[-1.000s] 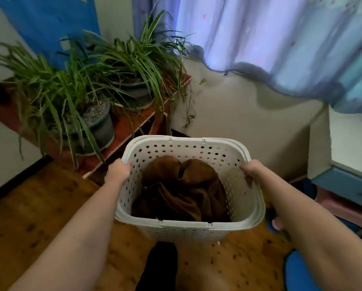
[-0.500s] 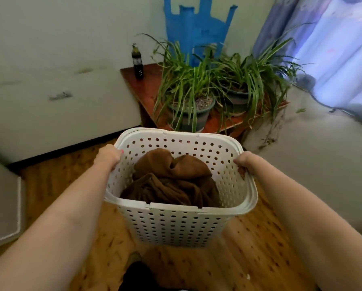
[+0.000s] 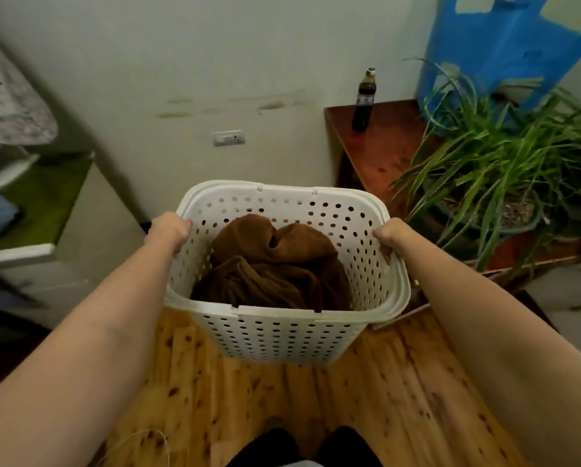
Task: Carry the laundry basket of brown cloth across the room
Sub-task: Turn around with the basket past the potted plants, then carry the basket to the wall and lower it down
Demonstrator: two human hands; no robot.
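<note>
A white perforated laundry basket (image 3: pixel 284 335) is hanging in the air in front of the person, above the wooden floor (image 3: pixel 366 399), and a crumpled brown cloth (image 3: pixel 272 267) is lying heaped inside it, reaching about halfway up the walls. The left hand (image 3: pixel 168 229) is curling tightly around the basket's left rim, fingers wrapped over the edge. The right hand (image 3: pixel 391 236) is gripping the right rim in the same closed way, with the thumb pressing against the inner wall. Both bare forearms are stretching out from the near corners toward the basket.

Just beyond the basket on the right, a reddish-brown wooden table (image 3: pixel 380 146) is standing against the far wall. A dark bottle (image 3: pixel 364 102) is standing upright on its far end, and a potted plant (image 3: pixel 494 183) with long green leaves is sitting on its right part. A blue plastic bag (image 3: pixel 504 45) is hanging on the wall behind the plant. A white wall socket (image 3: pixel 228 138) is showing on the far wall, left of the table.
</note>
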